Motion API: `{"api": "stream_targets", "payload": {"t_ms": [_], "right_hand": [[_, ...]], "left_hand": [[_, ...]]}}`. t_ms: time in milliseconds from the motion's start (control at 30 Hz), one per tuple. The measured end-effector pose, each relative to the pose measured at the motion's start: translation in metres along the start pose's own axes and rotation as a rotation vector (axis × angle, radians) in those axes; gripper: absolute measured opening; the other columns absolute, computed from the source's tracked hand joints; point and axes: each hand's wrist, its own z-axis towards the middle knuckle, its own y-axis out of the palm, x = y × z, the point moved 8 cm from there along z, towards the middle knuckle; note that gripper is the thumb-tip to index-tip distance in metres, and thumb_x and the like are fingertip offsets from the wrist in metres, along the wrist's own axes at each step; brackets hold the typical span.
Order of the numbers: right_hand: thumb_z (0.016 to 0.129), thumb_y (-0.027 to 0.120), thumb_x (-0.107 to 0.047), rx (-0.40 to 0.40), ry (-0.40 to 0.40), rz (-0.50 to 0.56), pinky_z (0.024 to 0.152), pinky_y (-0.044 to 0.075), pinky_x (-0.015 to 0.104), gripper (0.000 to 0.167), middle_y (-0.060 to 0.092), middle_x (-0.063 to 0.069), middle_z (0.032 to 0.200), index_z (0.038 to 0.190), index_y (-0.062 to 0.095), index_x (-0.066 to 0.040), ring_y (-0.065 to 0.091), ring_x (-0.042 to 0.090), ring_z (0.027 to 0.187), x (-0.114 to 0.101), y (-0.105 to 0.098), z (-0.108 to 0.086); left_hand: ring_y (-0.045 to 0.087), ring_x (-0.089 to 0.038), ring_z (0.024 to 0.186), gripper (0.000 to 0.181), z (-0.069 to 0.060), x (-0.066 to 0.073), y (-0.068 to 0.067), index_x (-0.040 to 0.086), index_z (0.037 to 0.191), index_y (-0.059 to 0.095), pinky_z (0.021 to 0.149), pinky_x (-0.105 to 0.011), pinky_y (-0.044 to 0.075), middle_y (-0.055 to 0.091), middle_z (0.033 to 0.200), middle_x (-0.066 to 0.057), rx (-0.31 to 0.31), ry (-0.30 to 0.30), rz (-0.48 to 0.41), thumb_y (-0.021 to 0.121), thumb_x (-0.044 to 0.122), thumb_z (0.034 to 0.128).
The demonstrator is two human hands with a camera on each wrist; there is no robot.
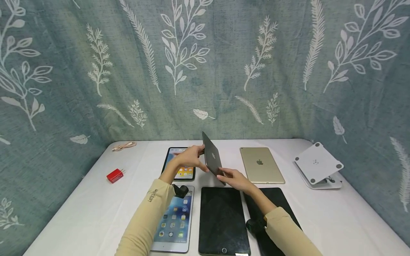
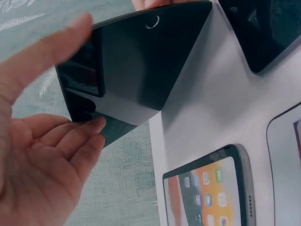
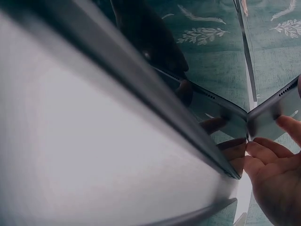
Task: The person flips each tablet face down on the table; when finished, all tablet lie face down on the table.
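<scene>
A dark grey tablet (image 1: 212, 156) stands tilted on edge above the middle of the table, its back with a logo facing right in the head view. My left hand (image 1: 189, 156) grips its upper left part; in the left wrist view the thumb is at one edge and the fingers (image 2: 89, 141) at another, beside the glossy dark screen (image 2: 136, 61). At the lower right end, my right hand (image 1: 235, 179) pinches the tablet's edge. In the right wrist view, that hand (image 3: 277, 179) meets the tablet's corner, and a reflection shows on a dark surface.
A lit tablet (image 1: 180, 174) lies behind my left arm, a white one (image 1: 174, 220) in front. A black-screened tablet (image 1: 222, 220) lies front centre, a dark one (image 1: 275, 202) under my right arm. Beyond are a gold tablet (image 1: 261, 165), metal stand (image 1: 318, 163), red charger (image 1: 115, 175) and cable (image 1: 124, 146).
</scene>
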Motion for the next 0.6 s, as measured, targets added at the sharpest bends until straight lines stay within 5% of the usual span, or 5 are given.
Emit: {"api": "stream_targets", "payload": {"t_ms": [267, 600], "right_hand": [[0.098, 0.054, -0.029, -0.011, -0.019, -0.002, 0.111, 0.032, 0.054, 0.057, 0.035, 0.025, 0.151, 0.146, 0.038, -0.003, 0.035, 0.042, 0.139, -0.004, -0.001, -0.002], [0.095, 0.058, -0.034, 0.025, -0.023, -0.180, 0.108, 0.033, 0.059, 0.058, 0.040, 0.025, 0.147, 0.143, 0.044, -0.004, 0.037, 0.045, 0.136, -0.004, -0.003, -0.003]], "left_hand": [[0.042, -0.024, 0.138, 0.107, -0.002, -0.006, -0.004, -0.001, 0.150, 0.024, 0.113, -0.045, 0.033, 0.036, 0.153, -0.014, 0.033, -0.129, 0.241, 0.086, 0.030, 0.0694], [0.045, -0.030, 0.135, 0.101, -0.003, -0.014, 0.003, -0.005, 0.148, 0.028, 0.108, -0.042, 0.041, 0.037, 0.151, -0.019, 0.034, -0.149, 0.301, 0.083, 0.031, 0.0719]]}}
